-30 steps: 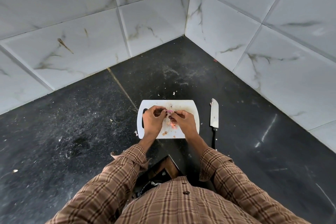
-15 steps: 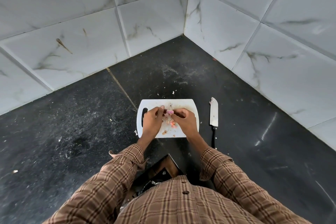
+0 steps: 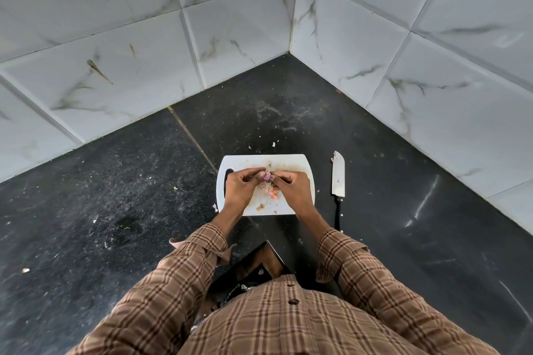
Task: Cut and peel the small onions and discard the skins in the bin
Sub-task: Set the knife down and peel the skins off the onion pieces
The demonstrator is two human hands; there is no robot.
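Observation:
A small purple onion (image 3: pixel 266 176) is held over the white cutting board (image 3: pixel 288 161), pinched between the fingertips of both hands. My left hand (image 3: pixel 240 189) grips it from the left with curled fingers. From the right, my right hand (image 3: pixel 291 189) pinches at its skin. Loose bits of pink and brown skin (image 3: pixel 269 190) lie on the board beneath the hands. A knife (image 3: pixel 338 176) lies flat on the black counter to the right of the board, blade pointing away from me.
The black counter (image 3: pixel 115 196) sits in a corner of white marble-tiled walls (image 3: pixel 432 66). Small skin scraps (image 3: pixel 273 144) dot the counter beyond the board. A dark bin opening (image 3: pixel 253 271) shows below the counter edge, close to my body.
Both hands stay over the board, working the onion; the fingers have shifted slightly and the purple onion shows more plainly between them.

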